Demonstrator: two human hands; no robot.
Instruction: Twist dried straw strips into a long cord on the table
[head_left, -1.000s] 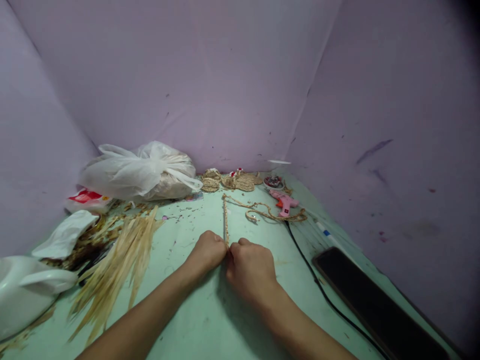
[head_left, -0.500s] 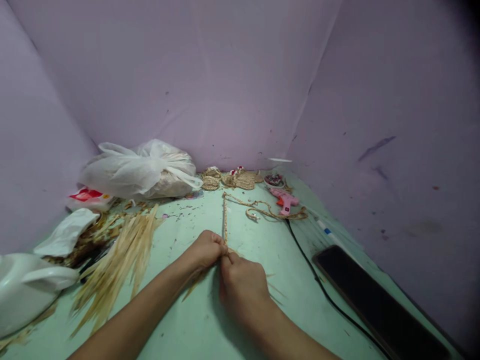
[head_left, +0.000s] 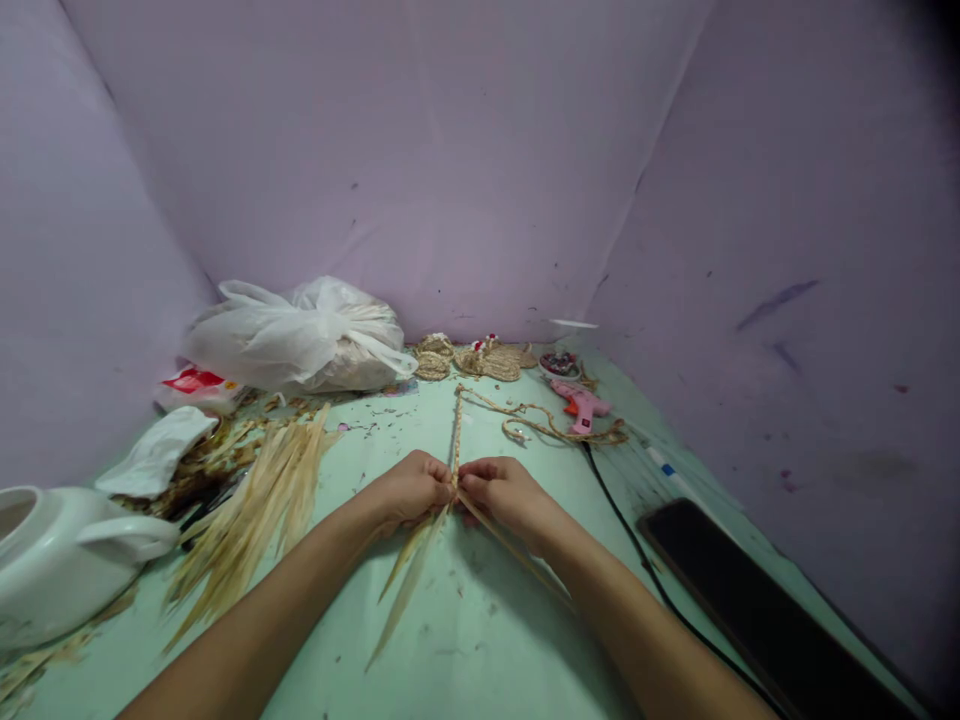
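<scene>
A thin tan braid (head_left: 458, 430) of dried plant fibre runs away from me over the pale green tabletop and bends right at its far end into a loose, looping tail. My left hand (head_left: 421, 487) pinches the near end of this braid between thumb and fingers. From the other side my right hand (head_left: 502, 492) also pinches there, with its fingertips at a loose strand. Unbraided fibre strips (head_left: 409, 585) fan out below the left fingers, and a longer strip (head_left: 517, 550) slants down under my right wrist.
On the left lie a bundle of dried fibre strips (head_left: 259, 510), a white jug (head_left: 56, 570) and a white plastic bag (head_left: 300, 335). Woven coiled pieces (head_left: 491, 361) sit by the wall. A pink glue gun (head_left: 585, 405) with a black cord and a dark flat phone-like object (head_left: 750, 600) are rightward.
My right hand has turned and moved up beside the left, from below the braid's end. The loose strips below now show spread out. The view has shifted slightly.
</scene>
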